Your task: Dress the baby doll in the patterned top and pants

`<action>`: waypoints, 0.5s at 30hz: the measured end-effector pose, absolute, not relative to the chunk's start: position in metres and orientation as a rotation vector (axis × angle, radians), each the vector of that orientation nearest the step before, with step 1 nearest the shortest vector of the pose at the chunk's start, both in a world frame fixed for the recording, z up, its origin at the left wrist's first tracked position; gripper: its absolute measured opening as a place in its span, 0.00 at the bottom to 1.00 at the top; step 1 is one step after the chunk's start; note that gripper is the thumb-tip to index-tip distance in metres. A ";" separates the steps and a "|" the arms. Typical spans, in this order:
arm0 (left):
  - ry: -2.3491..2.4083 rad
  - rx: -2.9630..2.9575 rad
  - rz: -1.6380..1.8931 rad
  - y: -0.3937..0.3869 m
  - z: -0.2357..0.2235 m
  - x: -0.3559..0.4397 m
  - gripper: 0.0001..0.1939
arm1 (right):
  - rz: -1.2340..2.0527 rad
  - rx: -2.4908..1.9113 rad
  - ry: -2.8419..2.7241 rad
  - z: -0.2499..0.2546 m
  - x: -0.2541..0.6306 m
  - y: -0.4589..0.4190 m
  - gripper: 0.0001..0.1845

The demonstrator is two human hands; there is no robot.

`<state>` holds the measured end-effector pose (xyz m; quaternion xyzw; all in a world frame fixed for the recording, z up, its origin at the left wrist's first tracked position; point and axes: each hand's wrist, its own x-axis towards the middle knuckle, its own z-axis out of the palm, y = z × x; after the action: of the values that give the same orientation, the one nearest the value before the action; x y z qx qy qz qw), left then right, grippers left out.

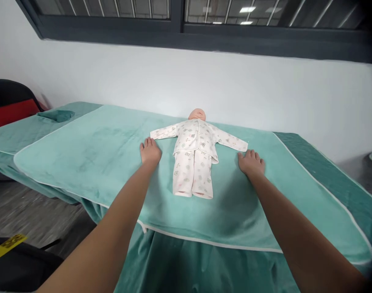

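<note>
On the green bed cover lies a baby doll (pixel 197 114), on its back with its head toward the wall. It wears a white patterned long-sleeved top (pixel 190 135) with both sleeves spread out sideways, and matching trousers (pixel 193 173). My left hand (pixel 150 151) rests on the cover by the end of one sleeve, fingers stretched out. At the end of the other sleeve, my right hand (pixel 252 162) lies with its fingers spread. Neither hand appears to grip anything. The doll's own hands and feet are hidden inside the clothes.
A light green blanket (pixel 82 146) with white piping covers the massage bed (pixel 9 134), which has a face hole (pixel 56 116) at the left. Behind it stand a white wall and a dark-framed window (pixel 176 32). A black and red chair (pixel 13 101) is at the left.
</note>
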<state>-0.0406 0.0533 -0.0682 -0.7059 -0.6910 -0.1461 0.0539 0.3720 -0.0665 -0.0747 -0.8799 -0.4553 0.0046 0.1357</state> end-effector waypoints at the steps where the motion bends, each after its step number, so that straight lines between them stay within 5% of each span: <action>1: -2.088 -2.155 -0.435 0.047 -0.067 -0.043 0.33 | 0.011 -2.542 -1.336 -0.074 0.370 -0.074 0.40; 9: -2.000 -2.230 -0.419 0.007 -0.063 -0.059 0.31 | -0.026 -2.352 -1.646 -0.075 0.326 -0.144 0.34; 15: -1.957 -2.222 -0.399 -0.002 -0.066 -0.064 0.30 | 0.075 -1.718 -1.809 -0.094 0.244 -0.215 0.33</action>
<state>-0.0640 -0.0025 -0.0662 -0.7415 -0.6531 -0.1330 0.0771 0.2443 -0.2151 -0.0940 -0.6527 -0.6874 0.0287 0.3173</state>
